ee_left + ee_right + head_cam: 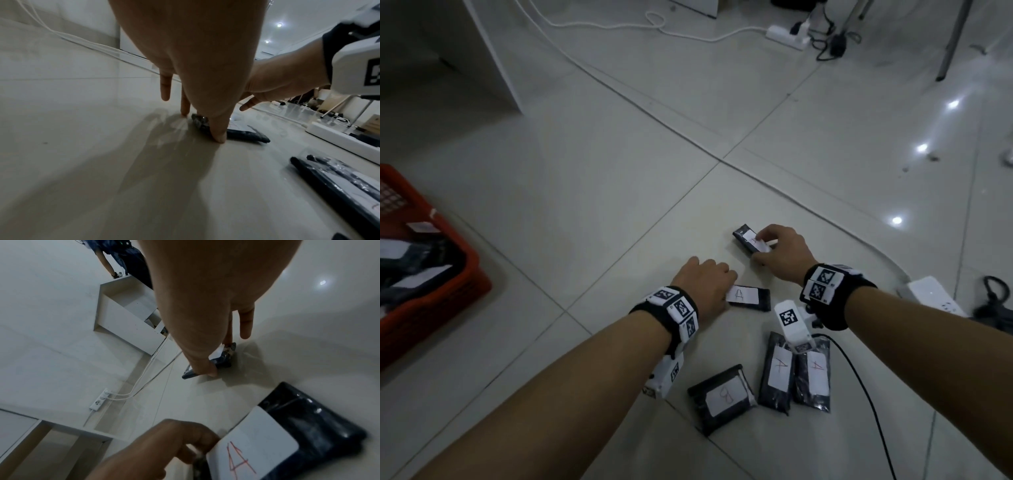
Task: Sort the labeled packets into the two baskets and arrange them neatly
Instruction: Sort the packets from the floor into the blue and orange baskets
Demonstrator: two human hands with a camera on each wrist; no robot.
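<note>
Black packets with white labels lie on the tiled floor. My left hand [724,286] [202,125] pinches the end of a packet marked A [748,298] [246,133] [287,434], which lies flat. My right hand [760,246] [220,356] pinches a farther packet [743,236] [223,361] between thumb and fingers; its letter is mostly covered. Nearer me lie a B packet [722,397] and two A packets [777,371] [813,375] side by side. A red basket [472,274] at the left holds several packets. No second basket is in view.
A black cable [866,394] runs along the floor beside the near packets. A white power strip [931,298] lies at the right, another [787,36] with white cords at the back. A white cabinet [493,68] stands back left. A person [127,256] stands by it.
</note>
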